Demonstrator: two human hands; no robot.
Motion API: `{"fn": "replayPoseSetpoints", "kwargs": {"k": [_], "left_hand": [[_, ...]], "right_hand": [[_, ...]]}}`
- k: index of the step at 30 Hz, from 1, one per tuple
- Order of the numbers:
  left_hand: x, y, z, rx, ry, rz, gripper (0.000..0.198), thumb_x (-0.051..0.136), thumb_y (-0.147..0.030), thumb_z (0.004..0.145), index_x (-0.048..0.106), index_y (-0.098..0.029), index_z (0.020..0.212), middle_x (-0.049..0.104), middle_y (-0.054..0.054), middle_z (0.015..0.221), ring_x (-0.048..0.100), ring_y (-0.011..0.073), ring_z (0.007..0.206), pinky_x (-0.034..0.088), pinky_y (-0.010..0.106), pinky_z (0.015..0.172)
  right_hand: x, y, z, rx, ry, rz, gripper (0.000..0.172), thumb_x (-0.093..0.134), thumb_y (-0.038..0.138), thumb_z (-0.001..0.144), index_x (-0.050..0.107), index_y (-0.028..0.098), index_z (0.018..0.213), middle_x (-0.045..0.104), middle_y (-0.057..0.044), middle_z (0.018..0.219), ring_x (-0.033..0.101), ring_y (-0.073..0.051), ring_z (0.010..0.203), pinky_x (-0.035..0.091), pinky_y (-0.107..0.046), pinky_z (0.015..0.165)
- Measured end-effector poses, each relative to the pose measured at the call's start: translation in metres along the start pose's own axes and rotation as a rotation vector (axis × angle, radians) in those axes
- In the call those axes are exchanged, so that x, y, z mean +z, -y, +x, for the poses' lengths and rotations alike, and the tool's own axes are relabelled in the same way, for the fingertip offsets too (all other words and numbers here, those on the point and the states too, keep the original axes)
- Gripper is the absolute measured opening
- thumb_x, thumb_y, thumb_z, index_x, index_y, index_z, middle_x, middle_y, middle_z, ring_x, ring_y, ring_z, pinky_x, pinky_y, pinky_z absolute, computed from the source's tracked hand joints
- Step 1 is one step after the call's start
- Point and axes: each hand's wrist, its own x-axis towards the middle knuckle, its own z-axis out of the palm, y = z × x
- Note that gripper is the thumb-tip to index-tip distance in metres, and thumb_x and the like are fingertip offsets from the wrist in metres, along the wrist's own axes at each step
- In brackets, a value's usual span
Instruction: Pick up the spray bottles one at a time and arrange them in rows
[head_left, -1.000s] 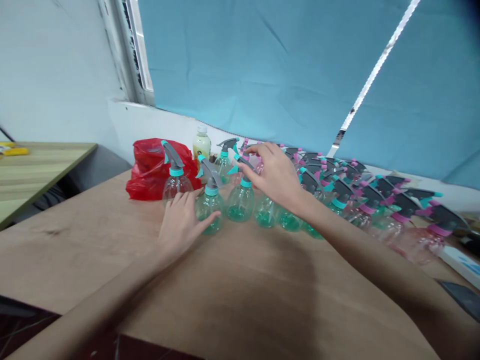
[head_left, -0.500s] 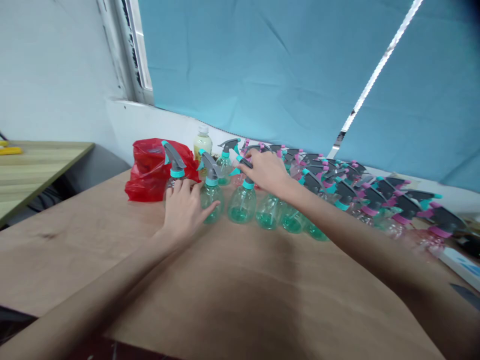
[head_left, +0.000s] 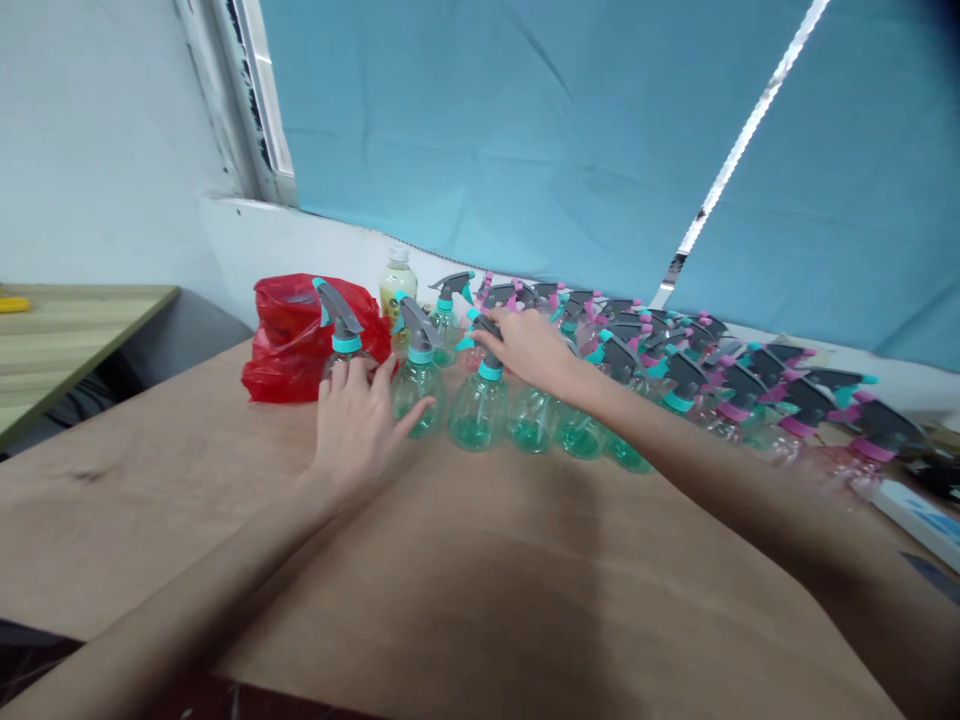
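A row of clear green spray bottles with grey and teal trigger heads stands along the far side of the brown table (head_left: 465,570). My left hand (head_left: 354,428) lies flat with fingers spread, its fingers against two bottles: one bottle (head_left: 339,340) by the red bag and another bottle (head_left: 418,385) at the thumb. My right hand (head_left: 529,350) reaches over the row, fingers curled on the trigger head of a third bottle (head_left: 478,410). Further right stand several pink and teal topped bottles (head_left: 720,395).
A red plastic bag (head_left: 289,335) sits at the left end of the row, a pale drink bottle (head_left: 397,285) behind it. A blue curtain (head_left: 562,130) hangs behind. A wooden desk (head_left: 67,335) stands at left, a white box (head_left: 919,515) at right.
My right hand has dropped lower onto the bottle's trigger head. My left hand has slid a little forward against the bottles. The camera has shifted slightly.
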Motion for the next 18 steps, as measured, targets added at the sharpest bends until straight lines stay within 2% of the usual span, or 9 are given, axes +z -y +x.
{"fn": "replayPoseSetpoints", "kwargs": {"k": [5, 8, 11, 14, 18], "left_hand": [[-0.013, -0.011, -0.022, 0.093, -0.031, -0.142, 0.056, 0.041, -0.054, 0.095, 0.054, -0.010, 0.126, 0.054, 0.016, 0.104, 0.052, 0.0347, 0.099, 0.044, 0.047, 0.088], [-0.015, -0.029, -0.038, 0.139, 0.036, -0.333, 0.057, 0.037, -0.057, 0.096, 0.048, -0.012, 0.129, 0.054, 0.015, 0.109, 0.053, 0.0327, 0.102, 0.044, 0.047, 0.090], [-0.012, -0.049, -0.051, 0.102, 0.147, -0.499, 0.065, 0.043, -0.061, 0.092, 0.037, -0.014, 0.137, 0.052, 0.014, 0.117, 0.052, 0.0323, 0.110, 0.043, 0.048, 0.094], [-0.006, -0.069, -0.059, 0.050, 0.240, -0.641, 0.074, 0.053, -0.062, 0.087, 0.027, -0.022, 0.143, 0.047, 0.013, 0.130, 0.047, 0.0338, 0.122, 0.039, 0.051, 0.099], [-0.004, -0.097, -0.062, 0.038, 0.302, -0.794, 0.084, 0.062, -0.058, 0.083, 0.017, -0.026, 0.146, 0.042, 0.015, 0.139, 0.044, 0.0363, 0.126, 0.039, 0.053, 0.099]], "right_hand": [[-0.006, 0.002, -0.017, -0.017, -0.008, 0.035, 0.035, 0.046, 0.036, 0.096, 0.062, 0.009, 0.113, 0.070, -0.018, 0.089, 0.063, -0.028, 0.088, 0.036, -0.031, 0.060], [-0.012, 0.003, -0.032, -0.033, -0.001, 0.055, 0.034, 0.045, 0.036, 0.096, 0.063, 0.010, 0.110, 0.071, -0.017, 0.089, 0.064, -0.027, 0.086, 0.036, -0.031, 0.060], [-0.019, 0.003, -0.050, -0.038, 0.007, 0.066, 0.034, 0.044, 0.037, 0.096, 0.062, 0.011, 0.109, 0.072, -0.015, 0.086, 0.065, -0.026, 0.080, 0.035, -0.031, 0.059], [-0.029, 0.001, -0.071, -0.051, 0.020, 0.075, 0.036, 0.043, 0.040, 0.097, 0.061, 0.012, 0.110, 0.072, -0.013, 0.085, 0.066, -0.026, 0.077, 0.034, -0.030, 0.058], [-0.044, -0.007, -0.101, -0.068, 0.030, 0.101, 0.038, 0.042, 0.040, 0.097, 0.060, 0.012, 0.113, 0.072, -0.013, 0.086, 0.066, -0.025, 0.077, 0.032, -0.029, 0.056]]}}
